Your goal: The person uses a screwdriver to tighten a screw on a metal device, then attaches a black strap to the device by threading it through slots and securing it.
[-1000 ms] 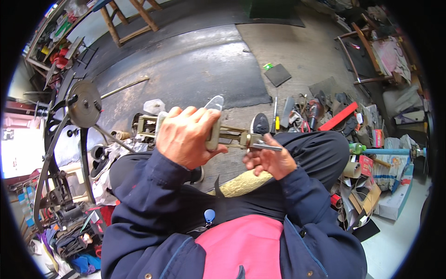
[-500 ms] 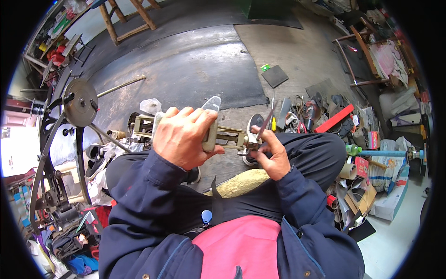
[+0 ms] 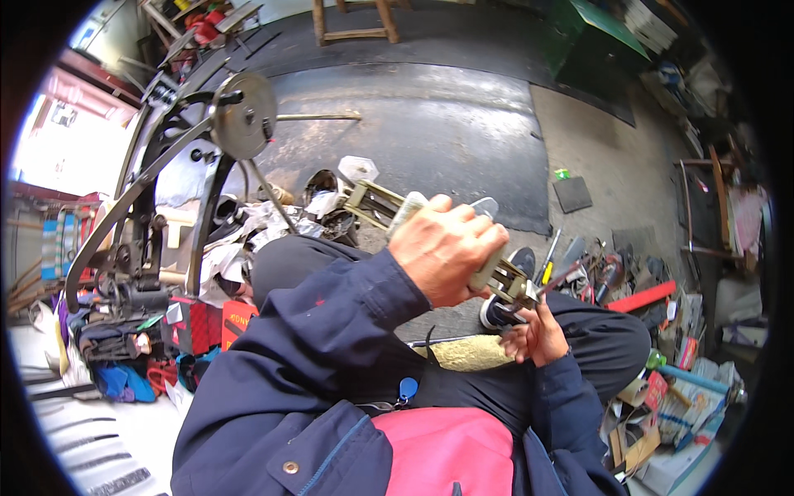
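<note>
My left hand is shut around a long metal mechanical part and holds it above my lap; the part's far end sticks out past my knuckles toward the floor. My right hand sits just below the part's near end and pinches a thin metal tool, whose tip rests against that end. Both forearms are in dark blue sleeves. A yellowish padded piece lies on my lap under the hands.
A grinding wheel on a curved metal stand stands at the left, with rags and parts at its foot. A black rubber mat covers the floor ahead. Screwdrivers, a red bar and boxes litter the right.
The view has swung left, so hands and part sit further right in frame. My right hand dropped slightly below the part's end, with the thin tool now angled up to the right.
</note>
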`<state>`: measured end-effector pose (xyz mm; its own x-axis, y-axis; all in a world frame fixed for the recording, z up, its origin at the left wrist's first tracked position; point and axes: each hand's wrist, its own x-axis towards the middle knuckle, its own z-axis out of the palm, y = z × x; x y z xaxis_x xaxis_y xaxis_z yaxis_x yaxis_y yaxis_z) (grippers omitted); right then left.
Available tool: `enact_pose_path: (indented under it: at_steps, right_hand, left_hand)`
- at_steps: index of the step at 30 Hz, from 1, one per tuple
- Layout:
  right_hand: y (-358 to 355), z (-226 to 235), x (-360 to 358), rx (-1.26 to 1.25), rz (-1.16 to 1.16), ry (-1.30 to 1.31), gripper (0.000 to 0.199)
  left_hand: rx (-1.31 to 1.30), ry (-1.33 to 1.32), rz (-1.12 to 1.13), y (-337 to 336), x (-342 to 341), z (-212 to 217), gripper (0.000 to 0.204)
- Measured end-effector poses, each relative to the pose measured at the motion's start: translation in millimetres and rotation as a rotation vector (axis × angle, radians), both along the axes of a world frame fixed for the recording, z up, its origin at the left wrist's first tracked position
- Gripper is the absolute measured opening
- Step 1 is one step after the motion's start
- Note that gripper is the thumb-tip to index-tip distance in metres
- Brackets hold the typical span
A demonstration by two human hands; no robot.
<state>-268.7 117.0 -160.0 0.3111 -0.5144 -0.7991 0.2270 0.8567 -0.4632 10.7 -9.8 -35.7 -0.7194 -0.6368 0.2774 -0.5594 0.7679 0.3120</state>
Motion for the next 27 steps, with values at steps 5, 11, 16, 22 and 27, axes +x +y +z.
enact_pose_path:
  at_steps: [5,11,16,22,27]
  right_hand:
    - [-4.3,18.5,7.8,0.038,-0.319,-0.443,0.084]
    - [-14.8,36.5,34.6,-0.115,-0.456,-0.344,0.068]
    - [-13.0,34.1,39.9,-1.229,-0.061,0.705,0.100]
    - [-8.4,36.6,45.8,-1.073,-0.187,0.552,0.102]
    - [0.8,39.2,48.7,-0.990,-0.416,0.372,0.099]
  left_hand:
    - [-0.032,0.053,-0.022,3.1,-0.1,-7.0,0.063]
    - [-0.103,-0.032,-0.029,7.5,-5.8,-9.3,0.055]
    - [-0.011,0.032,0.021,-1.2,7.6,-6.2,0.064]
    - [-0.009,0.009,0.025,-2.1,7.2,-6.0,0.066]
    - [0.009,0.008,0.004,-3.1,4.1,-7.4,0.067]
